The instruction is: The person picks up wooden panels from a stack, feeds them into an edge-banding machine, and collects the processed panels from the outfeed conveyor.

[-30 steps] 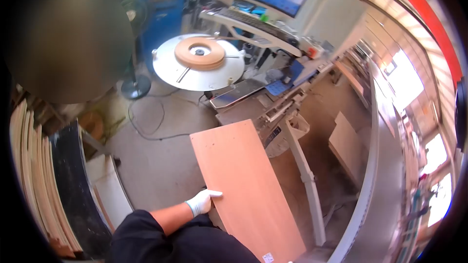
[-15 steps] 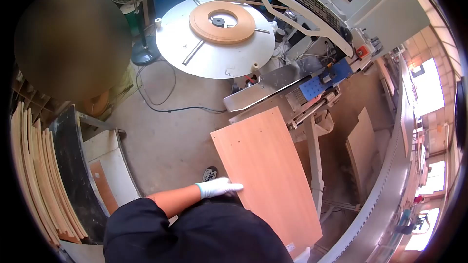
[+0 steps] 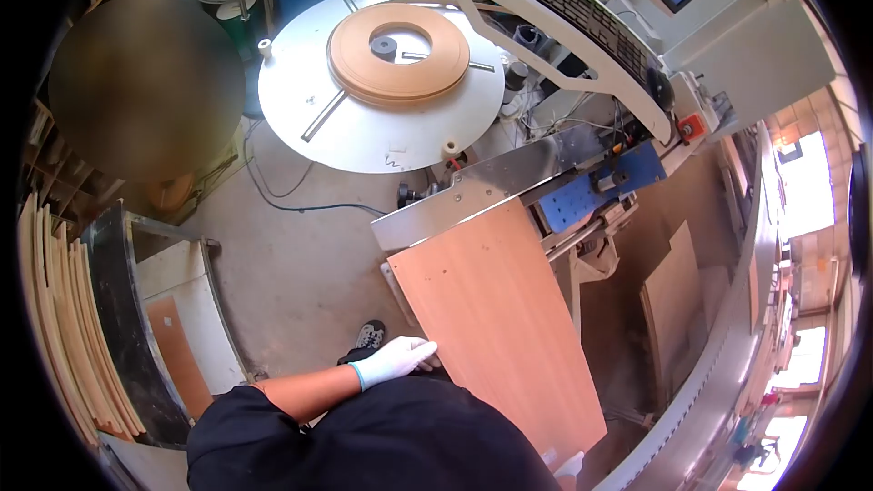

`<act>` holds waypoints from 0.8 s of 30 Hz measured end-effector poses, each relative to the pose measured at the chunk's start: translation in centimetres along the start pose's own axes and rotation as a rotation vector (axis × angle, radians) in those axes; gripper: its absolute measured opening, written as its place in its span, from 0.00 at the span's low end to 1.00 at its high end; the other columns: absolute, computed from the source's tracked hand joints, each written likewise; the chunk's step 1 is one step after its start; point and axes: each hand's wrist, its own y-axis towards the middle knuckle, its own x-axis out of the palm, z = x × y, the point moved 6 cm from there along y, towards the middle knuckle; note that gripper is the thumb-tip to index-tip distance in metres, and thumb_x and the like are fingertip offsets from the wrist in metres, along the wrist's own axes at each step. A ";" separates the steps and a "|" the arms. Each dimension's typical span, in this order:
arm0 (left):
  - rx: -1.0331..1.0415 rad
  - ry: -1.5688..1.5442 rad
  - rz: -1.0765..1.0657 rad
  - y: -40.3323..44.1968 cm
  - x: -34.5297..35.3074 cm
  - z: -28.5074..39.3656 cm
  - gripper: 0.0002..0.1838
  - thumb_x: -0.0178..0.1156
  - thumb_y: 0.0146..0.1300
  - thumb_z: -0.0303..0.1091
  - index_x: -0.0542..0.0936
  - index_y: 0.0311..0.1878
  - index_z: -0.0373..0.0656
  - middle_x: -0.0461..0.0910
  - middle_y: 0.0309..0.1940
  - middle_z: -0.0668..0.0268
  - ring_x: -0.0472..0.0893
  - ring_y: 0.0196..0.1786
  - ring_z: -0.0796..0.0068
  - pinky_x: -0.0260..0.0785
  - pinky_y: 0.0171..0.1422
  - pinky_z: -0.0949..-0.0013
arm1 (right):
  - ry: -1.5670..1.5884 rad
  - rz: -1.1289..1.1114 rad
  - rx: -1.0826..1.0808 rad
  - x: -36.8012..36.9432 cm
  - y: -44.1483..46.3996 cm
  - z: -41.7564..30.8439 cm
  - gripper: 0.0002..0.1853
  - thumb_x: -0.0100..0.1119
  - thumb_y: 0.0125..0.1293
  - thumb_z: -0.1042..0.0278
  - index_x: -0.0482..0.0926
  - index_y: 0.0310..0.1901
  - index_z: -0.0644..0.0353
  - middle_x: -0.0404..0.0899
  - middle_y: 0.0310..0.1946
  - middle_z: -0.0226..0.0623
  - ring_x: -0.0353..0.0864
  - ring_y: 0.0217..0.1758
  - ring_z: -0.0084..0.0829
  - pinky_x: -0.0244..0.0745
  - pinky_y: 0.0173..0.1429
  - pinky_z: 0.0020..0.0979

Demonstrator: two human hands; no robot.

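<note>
**Board (image 3: 500, 318) held before the machine**

The board is grasped at its left edge by the left hand (image 3: 395, 361), with the thumb laid on the edge and the fingers partly hidden beneath. Its near corner is met by the gloved right hand (image 3: 570, 465), largely hidden by the body; whether that hand is clenched on the board cannot be told. The board's far end is set at the metal guide (image 3: 491, 177), near the blue plate (image 3: 562, 207); whether the two ends touch cannot be told. Beyond the guide, a tan roll (image 3: 400, 79) is carried by a white disc (image 3: 291, 91).
</note>
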 end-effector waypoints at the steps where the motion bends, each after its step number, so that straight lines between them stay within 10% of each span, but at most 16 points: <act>1: -0.004 -0.072 0.027 1.2 0.9 0.8 0.24 0.49 0.75 0.51 0.81 0.49 0.36 0.85 0.43 0.61 0.83 0.44 0.71 0.74 0.53 0.66 | 0.009 -0.024 0.020 1.2 0.5 -1.8 0.33 0.36 0.76 0.42 0.69 0.63 0.67 0.75 0.59 0.43 0.76 0.58 0.44 0.74 0.60 0.43; 12: 0.125 -0.130 0.046 14.5 7.2 7.1 0.27 0.44 0.76 0.53 0.80 0.49 0.36 0.85 0.42 0.60 0.83 0.43 0.69 0.75 0.52 0.66 | 0.083 -0.045 -0.047 3.6 12.0 -14.2 0.33 0.31 0.76 0.38 0.72 0.61 0.59 0.77 0.52 0.37 0.77 0.51 0.43 0.76 0.53 0.47; 14: 0.169 -0.152 0.051 15.1 7.8 7.7 0.27 0.44 0.76 0.53 0.81 0.48 0.36 0.85 0.41 0.60 0.83 0.42 0.70 0.75 0.51 0.66 | 0.213 -0.058 0.075 3.2 14.4 -13.0 0.33 0.38 0.76 0.44 0.72 0.59 0.73 0.79 0.55 0.47 0.81 0.51 0.48 0.79 0.54 0.44; 22: 0.325 -0.021 0.104 21.2 10.3 12.1 0.26 0.43 0.77 0.50 0.82 0.50 0.37 0.85 0.41 0.61 0.82 0.47 0.70 0.73 0.52 0.66 | -0.171 0.089 -0.071 5.7 19.6 -21.4 0.35 0.40 0.75 0.41 0.74 0.59 0.72 0.79 0.56 0.49 0.80 0.55 0.50 0.78 0.56 0.43; 24: 0.319 -0.002 0.148 21.7 10.7 13.7 0.26 0.42 0.77 0.50 0.81 0.53 0.37 0.85 0.43 0.60 0.83 0.48 0.68 0.73 0.53 0.65 | 0.156 -0.149 0.077 6.5 25.8 -20.2 0.35 0.40 0.75 0.41 0.74 0.59 0.72 0.79 0.56 0.49 0.80 0.55 0.50 0.79 0.55 0.43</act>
